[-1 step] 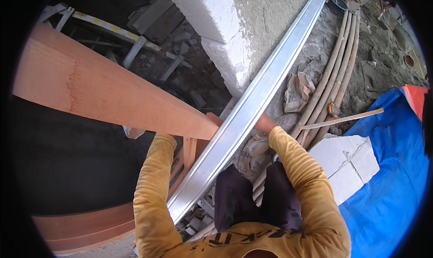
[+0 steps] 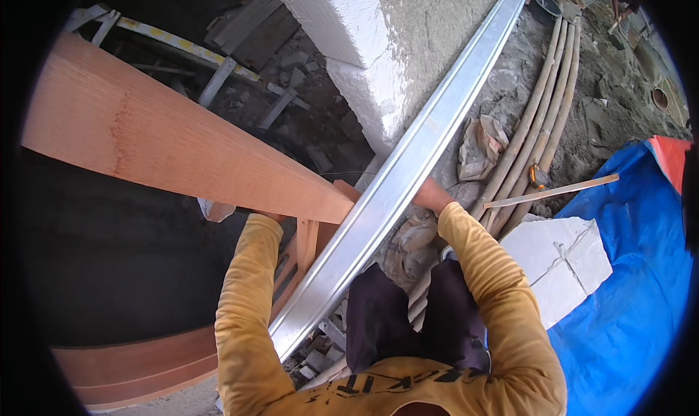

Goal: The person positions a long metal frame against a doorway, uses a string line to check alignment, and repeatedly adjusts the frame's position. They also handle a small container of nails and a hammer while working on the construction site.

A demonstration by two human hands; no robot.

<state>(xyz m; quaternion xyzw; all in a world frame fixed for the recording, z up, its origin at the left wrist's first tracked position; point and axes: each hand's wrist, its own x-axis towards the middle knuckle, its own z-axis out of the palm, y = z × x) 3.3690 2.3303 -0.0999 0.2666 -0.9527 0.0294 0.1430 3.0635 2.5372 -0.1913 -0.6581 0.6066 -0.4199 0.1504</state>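
A long silvery metal channel (image 2: pixel 429 136) slants from the lower middle up to the top right. Beside it on the left is a reddish wooden frame, with one broad beam (image 2: pixel 189 147) meeting the channel and a short upright (image 2: pixel 306 238) under that end. My left hand (image 2: pixel 271 216) reaches beneath the beam, with only a sliver of it showing. On the channel's right side is my right hand (image 2: pixel 431 196), whose fingers pass out of sight behind the metal. What either hand grips, if anything, is hidden.
A white-edged wall block (image 2: pixel 357 45) stands beyond the frame. To the right lie several long poles (image 2: pixel 535 136), a thin wooden strip (image 2: pixel 553 192), an orange tape measure (image 2: pixel 538 177), a broken white slab (image 2: pixel 557 267) and a blue tarp (image 2: pixel 633 270). Rubble (image 2: pixel 317 361) covers ground near my legs.
My right hand has shifted very slightly to the right and shows a little more beside the channel. A bit more of my left hand shows under the beam. The channel looks unmoved.
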